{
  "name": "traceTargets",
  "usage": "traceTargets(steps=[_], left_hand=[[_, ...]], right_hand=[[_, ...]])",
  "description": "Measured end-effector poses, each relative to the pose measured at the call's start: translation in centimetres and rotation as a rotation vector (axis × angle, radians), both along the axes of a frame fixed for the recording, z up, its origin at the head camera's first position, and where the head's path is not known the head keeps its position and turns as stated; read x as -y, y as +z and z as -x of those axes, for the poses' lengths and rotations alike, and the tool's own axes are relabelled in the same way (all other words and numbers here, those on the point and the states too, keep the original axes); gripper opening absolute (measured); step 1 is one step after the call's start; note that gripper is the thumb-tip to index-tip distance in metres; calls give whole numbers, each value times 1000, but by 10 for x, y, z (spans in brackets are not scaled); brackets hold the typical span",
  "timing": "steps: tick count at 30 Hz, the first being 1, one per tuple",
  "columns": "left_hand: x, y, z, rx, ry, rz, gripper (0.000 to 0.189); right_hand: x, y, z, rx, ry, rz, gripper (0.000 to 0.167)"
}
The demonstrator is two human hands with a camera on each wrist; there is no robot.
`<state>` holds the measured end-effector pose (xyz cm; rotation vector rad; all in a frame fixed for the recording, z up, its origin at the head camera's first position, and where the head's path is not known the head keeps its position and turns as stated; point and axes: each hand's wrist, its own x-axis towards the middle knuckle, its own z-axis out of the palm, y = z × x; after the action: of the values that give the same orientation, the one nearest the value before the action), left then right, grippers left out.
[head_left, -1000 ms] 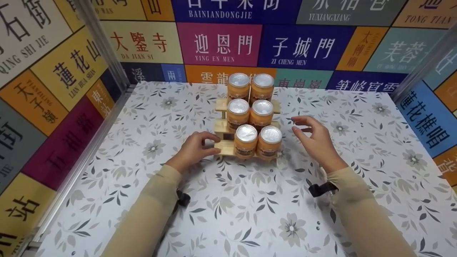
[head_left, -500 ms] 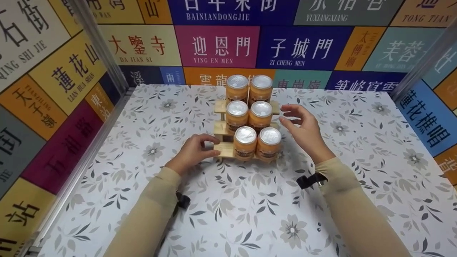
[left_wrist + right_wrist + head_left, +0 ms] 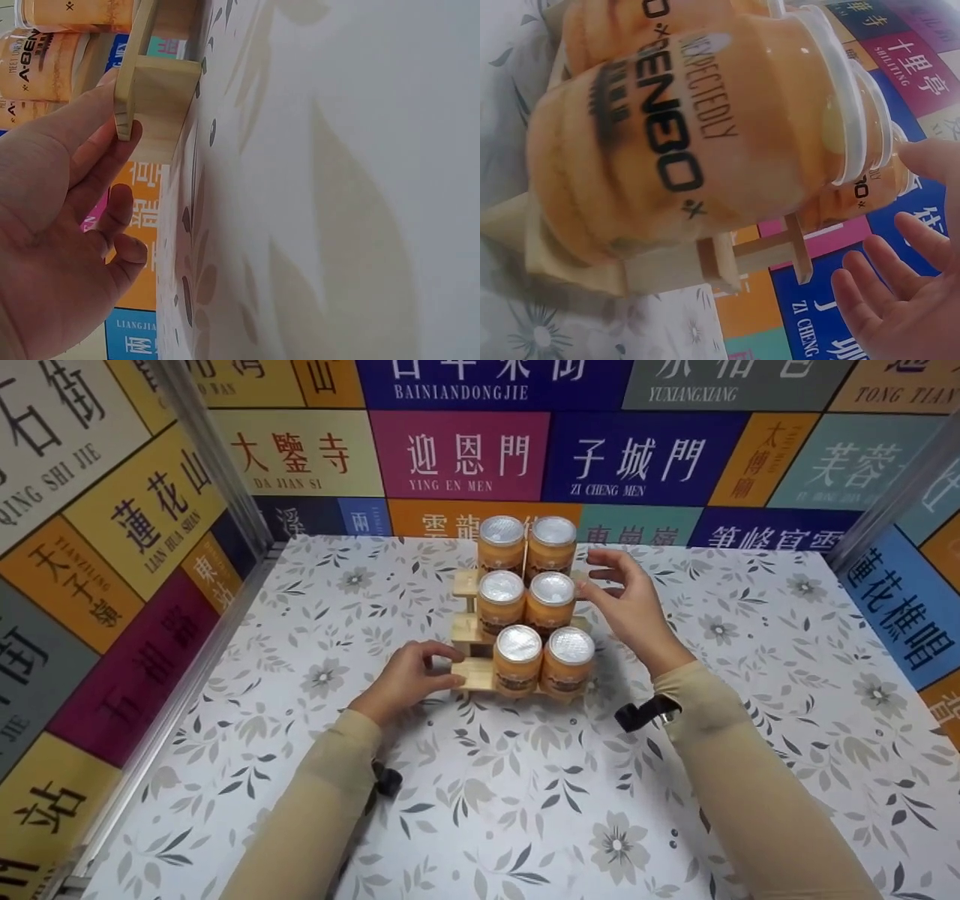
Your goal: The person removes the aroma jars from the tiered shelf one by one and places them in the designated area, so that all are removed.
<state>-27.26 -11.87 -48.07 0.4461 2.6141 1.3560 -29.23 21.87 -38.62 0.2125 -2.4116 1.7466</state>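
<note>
A three-step wooden display rack stands on the table and carries several orange jars with silver lids, two to each step. My left hand pinches the left end of the lowest step; in the left wrist view the thumb and a finger meet the edge of the wooden rack. My right hand is beside the rack's right side, near the right jar of the middle row and the right jar of the top row. Its fingers are spread and hold nothing. In the right wrist view, a front jar covers much of the rack.
A floral-patterned cloth covers the table under the rack. Behind the table rises a colourful wall of signs with Chinese lettering, and further sign panels flank it at the left and right.
My right hand has moved left and away from me, closer to the upper jars on the rack. The left hand has stayed at the lowest step.
</note>
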Motion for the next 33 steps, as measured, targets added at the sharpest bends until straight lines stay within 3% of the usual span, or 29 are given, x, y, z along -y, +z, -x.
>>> traceTargets(steps=[15, 26, 33], left_hand=[[-2, 2, -1, -6, 2, -7, 33], [0, 1, -5, 33, 27, -18, 34], [-2, 2, -4, 10, 24, 1, 32]], right_hand=[[14, 4, 21, -32, -35, 80, 54], [19, 2, 37, -26, 8, -2, 61], [23, 8, 45, -28, -3, 2, 63]])
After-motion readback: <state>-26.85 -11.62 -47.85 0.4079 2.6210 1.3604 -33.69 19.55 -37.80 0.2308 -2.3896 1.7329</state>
